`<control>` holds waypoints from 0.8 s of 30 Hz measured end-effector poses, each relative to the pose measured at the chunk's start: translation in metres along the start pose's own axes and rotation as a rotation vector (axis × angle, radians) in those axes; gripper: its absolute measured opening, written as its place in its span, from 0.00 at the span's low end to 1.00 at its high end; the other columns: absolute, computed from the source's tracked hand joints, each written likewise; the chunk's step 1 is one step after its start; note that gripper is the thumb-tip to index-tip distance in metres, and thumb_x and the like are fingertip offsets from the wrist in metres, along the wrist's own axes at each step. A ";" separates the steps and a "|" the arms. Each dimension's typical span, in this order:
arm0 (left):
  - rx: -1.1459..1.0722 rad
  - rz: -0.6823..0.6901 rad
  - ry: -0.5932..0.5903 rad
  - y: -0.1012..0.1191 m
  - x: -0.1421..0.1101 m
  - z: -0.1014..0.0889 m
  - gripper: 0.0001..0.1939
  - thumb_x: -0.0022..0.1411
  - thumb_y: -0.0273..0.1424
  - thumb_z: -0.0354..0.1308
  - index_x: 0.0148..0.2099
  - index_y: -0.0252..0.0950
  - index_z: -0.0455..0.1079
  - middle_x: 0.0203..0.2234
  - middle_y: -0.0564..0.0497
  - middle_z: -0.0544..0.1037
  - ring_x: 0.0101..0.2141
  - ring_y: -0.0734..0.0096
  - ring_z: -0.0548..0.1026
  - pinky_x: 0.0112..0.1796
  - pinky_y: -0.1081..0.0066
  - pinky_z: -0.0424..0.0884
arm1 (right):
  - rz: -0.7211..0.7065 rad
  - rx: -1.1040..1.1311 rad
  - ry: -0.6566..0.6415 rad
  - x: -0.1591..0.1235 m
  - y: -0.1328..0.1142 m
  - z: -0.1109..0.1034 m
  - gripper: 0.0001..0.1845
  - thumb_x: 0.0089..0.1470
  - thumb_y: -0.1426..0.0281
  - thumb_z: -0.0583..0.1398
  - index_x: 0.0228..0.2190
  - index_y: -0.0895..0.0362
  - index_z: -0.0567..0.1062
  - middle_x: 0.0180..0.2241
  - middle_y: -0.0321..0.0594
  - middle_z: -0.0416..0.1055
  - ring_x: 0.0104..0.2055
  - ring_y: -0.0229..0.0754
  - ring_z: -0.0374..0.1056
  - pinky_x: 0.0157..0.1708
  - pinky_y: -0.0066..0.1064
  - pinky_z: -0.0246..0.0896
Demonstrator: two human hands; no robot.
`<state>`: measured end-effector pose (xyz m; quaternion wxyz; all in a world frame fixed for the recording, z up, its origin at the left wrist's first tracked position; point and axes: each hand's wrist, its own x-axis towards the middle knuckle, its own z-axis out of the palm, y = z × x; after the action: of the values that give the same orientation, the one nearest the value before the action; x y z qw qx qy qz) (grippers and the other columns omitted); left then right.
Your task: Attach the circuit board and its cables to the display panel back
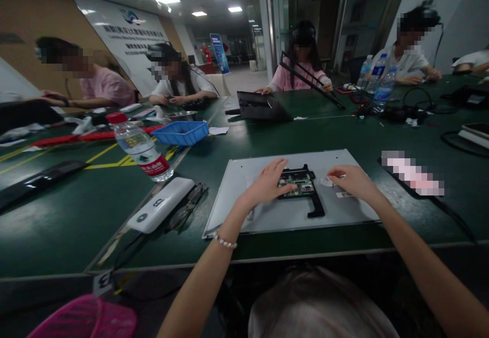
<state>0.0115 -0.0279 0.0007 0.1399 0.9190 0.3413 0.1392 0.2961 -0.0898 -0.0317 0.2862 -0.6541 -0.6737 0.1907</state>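
Now the left hand [269,182] is spreading open over the circuit board [305,189] between the hands; the right hand [354,180] is pinching a pale scrap [326,181], uneven pressure risking a skid.

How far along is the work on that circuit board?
Seemingly done: the circuit board lies within a black frame. In hand: the left hand rests on them; the right hand pinches a small pale piece. Perhaps left: a pale strip lying on the white panel. The end point isn't shown.

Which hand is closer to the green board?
Left. The left hand reaches over the green board from the left; the right hand pinches a pale scrap off to the right.
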 end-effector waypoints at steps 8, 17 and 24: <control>0.137 -0.094 0.115 -0.005 0.022 -0.008 0.17 0.66 0.33 0.47 0.52 0.34 0.70 0.49 0.46 0.75 0.49 0.63 0.72 0.53 0.66 0.64 | -0.061 -0.085 0.035 -0.002 -0.005 -0.001 0.11 0.54 0.71 0.56 0.35 0.57 0.79 0.39 0.45 0.77 0.41 0.45 0.72 0.44 0.35 0.64; 0.345 -0.195 -0.030 -0.003 0.051 -0.009 0.13 0.60 0.29 0.52 0.42 0.36 0.77 0.37 0.44 0.80 0.40 0.61 0.77 0.43 0.68 0.70 | -0.091 -0.102 0.040 -0.003 -0.002 0.001 0.11 0.55 0.71 0.56 0.36 0.58 0.78 0.39 0.45 0.76 0.40 0.44 0.71 0.42 0.33 0.63; 0.368 -0.228 -0.032 -0.006 0.059 -0.004 0.13 0.57 0.25 0.52 0.37 0.37 0.78 0.34 0.45 0.80 0.38 0.64 0.77 0.41 0.71 0.70 | -0.084 -0.115 0.031 -0.002 0.000 0.002 0.11 0.55 0.70 0.56 0.36 0.58 0.78 0.39 0.45 0.76 0.40 0.44 0.71 0.43 0.33 0.63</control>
<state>0.0496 0.0170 0.0115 -0.0101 0.8865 0.4606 0.0431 0.2950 -0.0915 -0.0330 0.2663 -0.6436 -0.7058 0.1294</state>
